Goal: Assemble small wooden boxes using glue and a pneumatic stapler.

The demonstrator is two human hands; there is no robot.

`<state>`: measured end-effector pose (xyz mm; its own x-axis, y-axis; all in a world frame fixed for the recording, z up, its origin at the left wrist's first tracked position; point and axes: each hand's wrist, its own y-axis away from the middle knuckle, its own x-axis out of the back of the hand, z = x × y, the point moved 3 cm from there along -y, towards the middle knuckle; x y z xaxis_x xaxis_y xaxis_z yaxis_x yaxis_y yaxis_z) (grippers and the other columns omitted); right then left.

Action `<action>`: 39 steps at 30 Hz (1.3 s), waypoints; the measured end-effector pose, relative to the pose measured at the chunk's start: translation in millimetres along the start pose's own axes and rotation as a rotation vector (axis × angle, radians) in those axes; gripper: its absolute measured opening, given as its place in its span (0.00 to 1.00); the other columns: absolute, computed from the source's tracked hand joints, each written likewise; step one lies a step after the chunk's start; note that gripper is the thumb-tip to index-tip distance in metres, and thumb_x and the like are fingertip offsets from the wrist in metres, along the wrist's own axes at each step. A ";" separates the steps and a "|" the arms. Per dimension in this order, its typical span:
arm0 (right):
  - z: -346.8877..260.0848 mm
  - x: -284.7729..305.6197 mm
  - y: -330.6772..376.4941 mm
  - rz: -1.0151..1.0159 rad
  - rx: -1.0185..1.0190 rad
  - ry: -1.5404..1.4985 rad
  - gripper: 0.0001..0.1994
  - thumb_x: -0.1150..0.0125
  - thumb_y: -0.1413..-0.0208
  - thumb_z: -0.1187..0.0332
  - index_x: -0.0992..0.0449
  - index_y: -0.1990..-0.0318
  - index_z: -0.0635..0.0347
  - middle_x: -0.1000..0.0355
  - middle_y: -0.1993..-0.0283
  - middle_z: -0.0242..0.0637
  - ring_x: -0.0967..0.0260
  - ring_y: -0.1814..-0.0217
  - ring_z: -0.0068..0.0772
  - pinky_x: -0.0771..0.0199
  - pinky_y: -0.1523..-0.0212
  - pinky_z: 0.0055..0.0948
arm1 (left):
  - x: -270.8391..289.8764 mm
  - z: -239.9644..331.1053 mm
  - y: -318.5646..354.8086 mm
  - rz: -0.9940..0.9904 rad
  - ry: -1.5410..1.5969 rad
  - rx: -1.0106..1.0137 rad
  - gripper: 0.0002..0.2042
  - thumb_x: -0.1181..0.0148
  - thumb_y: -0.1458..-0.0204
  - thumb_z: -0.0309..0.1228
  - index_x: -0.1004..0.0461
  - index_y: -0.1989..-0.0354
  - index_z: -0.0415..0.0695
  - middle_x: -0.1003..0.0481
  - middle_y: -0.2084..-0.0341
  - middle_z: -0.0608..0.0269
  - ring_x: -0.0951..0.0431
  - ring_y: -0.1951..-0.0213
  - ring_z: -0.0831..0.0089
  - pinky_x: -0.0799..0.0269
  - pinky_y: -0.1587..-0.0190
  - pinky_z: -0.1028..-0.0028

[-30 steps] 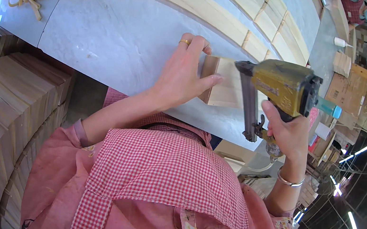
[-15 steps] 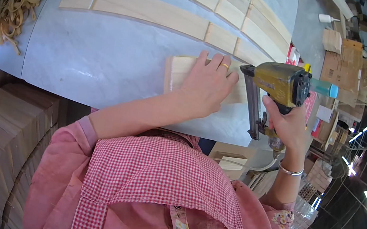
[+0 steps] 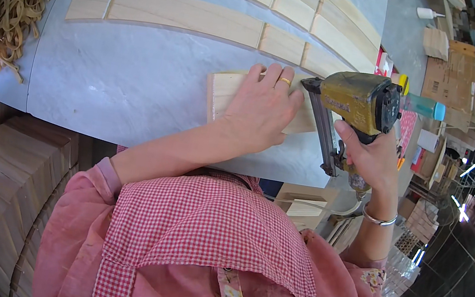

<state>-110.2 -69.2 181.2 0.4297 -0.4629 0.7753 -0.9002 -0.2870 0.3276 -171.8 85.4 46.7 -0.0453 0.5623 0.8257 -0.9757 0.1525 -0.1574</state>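
My left hand (image 3: 263, 110) lies over a short pale wooden board (image 3: 223, 91) on the table, its fingers bent over the far edge and holding it down. Much of the board is hidden beneath the palm. In my right hand (image 3: 373, 161) is a yellow and black pneumatic staple gun (image 3: 350, 101), gripped by its handle. Its nose is over the board's far right part, close to my left fingers; whether it touches the wood I cannot tell. An air hose (image 3: 342, 212) runs from the bottom of its handle.
Beyond the board, rows of pale wooden strips (image 3: 187, 15) lie on the grey table (image 3: 118, 77). A bundle of tan straps (image 3: 20, 8) hangs at the far left. Stacked boards (image 3: 3, 173) stand at lower left. Clear bottles, cardboard boxes (image 3: 450, 83) and a white squeeze bottle (image 3: 428, 14) are at right.
The staple gun's nose has shifted slightly left and toward the board's far edge. My left hand stays on the board. The whole view has swung a little.
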 end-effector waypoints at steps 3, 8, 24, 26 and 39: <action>2.8 -1.0 0.0 0.010 0.021 -0.009 0.18 0.28 0.46 0.69 0.23 0.50 0.68 0.19 0.58 0.41 0.23 0.62 0.32 0.23 0.61 0.29 | -0.7 -0.2 0.9 -0.001 0.013 0.000 0.27 0.26 0.64 0.43 0.26 0.56 0.42 0.32 0.45 0.44 0.35 0.48 0.54 0.43 0.42 0.58; 1.6 -1.5 1.7 0.001 -0.097 -0.021 0.17 0.28 0.45 0.68 0.23 0.52 0.67 0.21 0.67 0.38 0.27 0.73 0.27 0.27 0.72 0.25 | -2.0 -0.7 2.0 -0.006 0.026 -0.002 0.27 0.26 0.64 0.43 0.26 0.56 0.42 0.32 0.45 0.44 0.34 0.48 0.54 0.43 0.42 0.57; 167.6 34.2 49.5 0.460 -0.077 0.061 0.18 0.35 0.44 0.66 0.26 0.49 0.68 0.24 0.68 0.42 0.29 0.74 0.36 0.29 0.71 0.32 | 33.2 -12.2 18.8 0.022 0.177 0.029 0.33 0.24 0.61 0.44 0.27 0.46 0.43 0.31 0.42 0.44 0.33 0.41 0.54 0.41 0.35 0.56; 213.8 27.6 56.1 0.498 -0.020 0.282 0.23 0.40 0.45 0.70 0.31 0.42 0.68 0.23 0.58 0.53 0.25 0.62 0.53 0.26 0.60 0.44 | 57.1 -25.9 22.7 -0.019 0.502 0.163 0.33 0.28 0.55 0.42 0.28 0.41 0.42 0.29 0.43 0.45 0.30 0.42 0.55 0.36 0.39 0.59; 336.1 2.4 48.1 0.630 -0.317 0.508 0.27 0.41 0.44 0.74 0.33 0.35 0.65 0.30 0.41 0.56 0.30 0.41 0.60 0.30 0.40 0.46 | 92.1 -87.6 178.6 0.637 0.146 0.392 0.23 0.37 0.47 0.30 0.26 0.41 0.41 0.24 0.44 0.59 0.27 0.44 0.61 0.36 0.37 0.63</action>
<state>-128.7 -366.0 17.3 -0.1713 -0.0048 0.9852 -0.9694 0.1794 -0.1677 -331.4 235.5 47.2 -0.6226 0.5511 0.5555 -0.7767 -0.5217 -0.3529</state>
